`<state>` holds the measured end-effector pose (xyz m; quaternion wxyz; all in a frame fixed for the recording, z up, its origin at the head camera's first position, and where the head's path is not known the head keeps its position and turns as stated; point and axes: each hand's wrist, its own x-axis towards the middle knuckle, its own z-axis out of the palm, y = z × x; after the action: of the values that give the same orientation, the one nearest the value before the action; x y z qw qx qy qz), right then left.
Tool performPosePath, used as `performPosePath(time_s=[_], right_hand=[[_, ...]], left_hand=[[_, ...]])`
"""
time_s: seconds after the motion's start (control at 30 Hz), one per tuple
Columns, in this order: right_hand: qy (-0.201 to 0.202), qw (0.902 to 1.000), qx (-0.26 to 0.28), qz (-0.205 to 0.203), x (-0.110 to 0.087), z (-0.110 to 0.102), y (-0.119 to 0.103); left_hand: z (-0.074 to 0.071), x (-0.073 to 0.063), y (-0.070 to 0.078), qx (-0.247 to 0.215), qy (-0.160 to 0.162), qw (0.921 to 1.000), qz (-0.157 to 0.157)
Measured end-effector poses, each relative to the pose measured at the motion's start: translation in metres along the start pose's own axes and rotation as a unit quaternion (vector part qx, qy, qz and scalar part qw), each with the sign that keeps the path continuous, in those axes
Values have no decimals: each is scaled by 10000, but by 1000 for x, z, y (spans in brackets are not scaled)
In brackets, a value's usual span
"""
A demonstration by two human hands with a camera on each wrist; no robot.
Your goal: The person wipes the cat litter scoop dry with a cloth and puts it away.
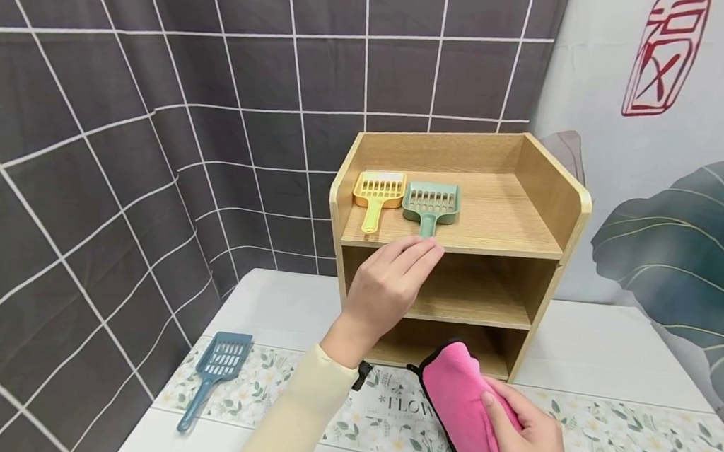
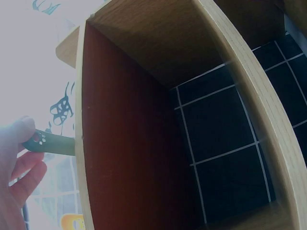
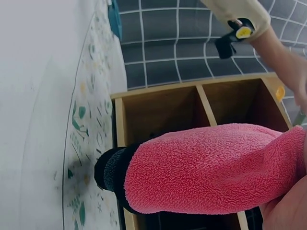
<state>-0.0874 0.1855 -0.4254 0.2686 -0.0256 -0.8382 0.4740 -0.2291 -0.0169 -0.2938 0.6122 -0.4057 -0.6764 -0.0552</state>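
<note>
My left hand (image 1: 389,281) pinches the handle end of a green slotted litter scoop (image 1: 430,201), whose head lies on the top shelf of a wooden rack (image 1: 497,208). In the left wrist view the thumb and fingers close on the green handle (image 2: 55,144), which juts past the shelf edge. Beside it on the same shelf lies a yellow litter scoop (image 1: 379,192). My right hand (image 1: 533,435) grips a folded pink cloth (image 1: 459,404) with black edging, held in front of the rack. The cloth fills much of the right wrist view.
A blue litter scoop (image 1: 224,357) lies on the table at the left. A floral runner (image 1: 613,437) crosses the white table (image 1: 280,297). Dark gridded curtain (image 1: 247,139) stands behind and to the left. Two lower compartments of the rack face me.
</note>
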Motion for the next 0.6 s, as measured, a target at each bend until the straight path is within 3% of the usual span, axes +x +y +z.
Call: performPosePath(time_s=[0.23, 0.6], right_hand=[[-135, 9996, 96, -249, 2, 13, 1], [-368, 9990, 180, -179, 2, 24, -5]], left_hand=[[8, 4, -4, 141, -45, 9999, 65], [17, 9, -10, 225, -262, 9994, 83]])
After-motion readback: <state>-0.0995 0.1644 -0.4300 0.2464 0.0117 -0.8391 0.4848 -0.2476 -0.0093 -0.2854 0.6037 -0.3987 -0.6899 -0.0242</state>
